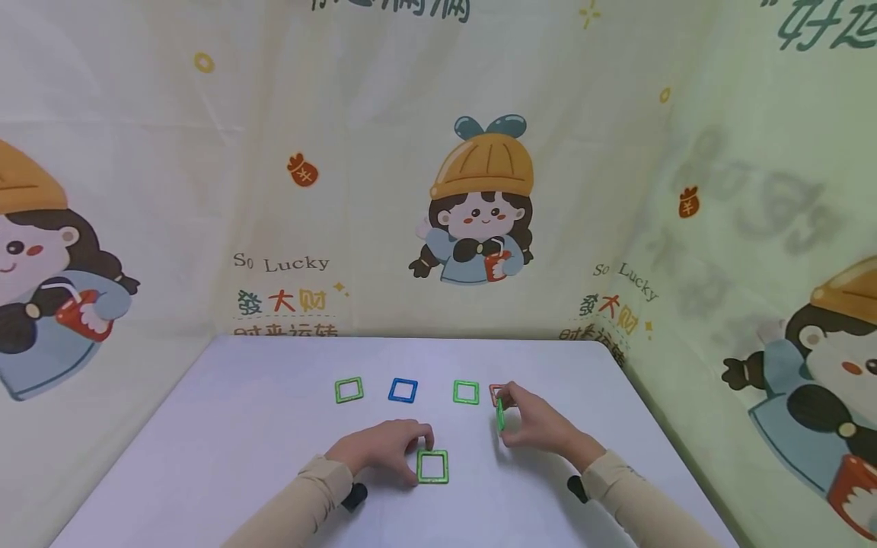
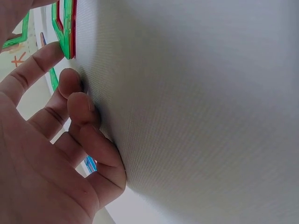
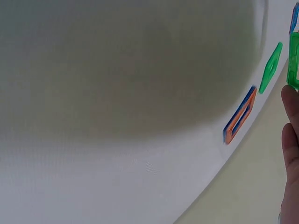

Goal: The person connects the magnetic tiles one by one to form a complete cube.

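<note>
My left hand rests on the table, thumb and index finger pinching a flat green square magnetic tile by its edges. In the left wrist view, a red layer shows directly beneath that green tile, and the other fingers curl loosely against the tabletop. To the right, my right hand holds another green square tile upright between thumb and fingers, just above the table. The right wrist view catches only part of this tile and of the fingers at its edge.
Along the back of the white table lie a green tile, a blue tile, another green tile and a red-orange tile partly behind my right hand. A printed curtain hangs behind the table.
</note>
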A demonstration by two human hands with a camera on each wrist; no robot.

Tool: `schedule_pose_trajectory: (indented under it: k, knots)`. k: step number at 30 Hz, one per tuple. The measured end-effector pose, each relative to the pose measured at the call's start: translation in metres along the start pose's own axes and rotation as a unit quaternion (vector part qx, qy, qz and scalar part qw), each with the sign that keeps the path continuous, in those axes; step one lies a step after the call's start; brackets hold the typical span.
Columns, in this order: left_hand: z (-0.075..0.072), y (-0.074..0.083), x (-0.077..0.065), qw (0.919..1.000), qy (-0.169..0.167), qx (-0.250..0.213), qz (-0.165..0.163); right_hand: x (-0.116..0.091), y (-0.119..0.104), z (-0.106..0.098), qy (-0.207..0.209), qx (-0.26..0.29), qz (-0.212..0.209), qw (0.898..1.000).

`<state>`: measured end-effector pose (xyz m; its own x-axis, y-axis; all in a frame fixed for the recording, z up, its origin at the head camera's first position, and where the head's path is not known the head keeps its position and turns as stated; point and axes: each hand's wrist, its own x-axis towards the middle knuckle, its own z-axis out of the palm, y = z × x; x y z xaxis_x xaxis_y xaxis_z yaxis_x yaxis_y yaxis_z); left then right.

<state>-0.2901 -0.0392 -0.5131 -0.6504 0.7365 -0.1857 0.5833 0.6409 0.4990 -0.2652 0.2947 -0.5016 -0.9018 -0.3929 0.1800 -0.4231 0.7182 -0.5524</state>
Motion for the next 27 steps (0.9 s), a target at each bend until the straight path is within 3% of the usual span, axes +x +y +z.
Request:
schedule_pose_trajectory:
  k: [5, 27]
  knots:
    - [0.0, 0.0, -0.001, 1.0, 0.004, 0.001, 0.002, 0.0, -0.012, 0.011, -0.006, -0.018, -0.028, 0.999]
    - [0.0, -0.001, -0.003, 0.9999, 0.011, -0.004, -0.004, 0.001, -0.041, 0.041, -0.053, -0.005, -0.028, 0.998]
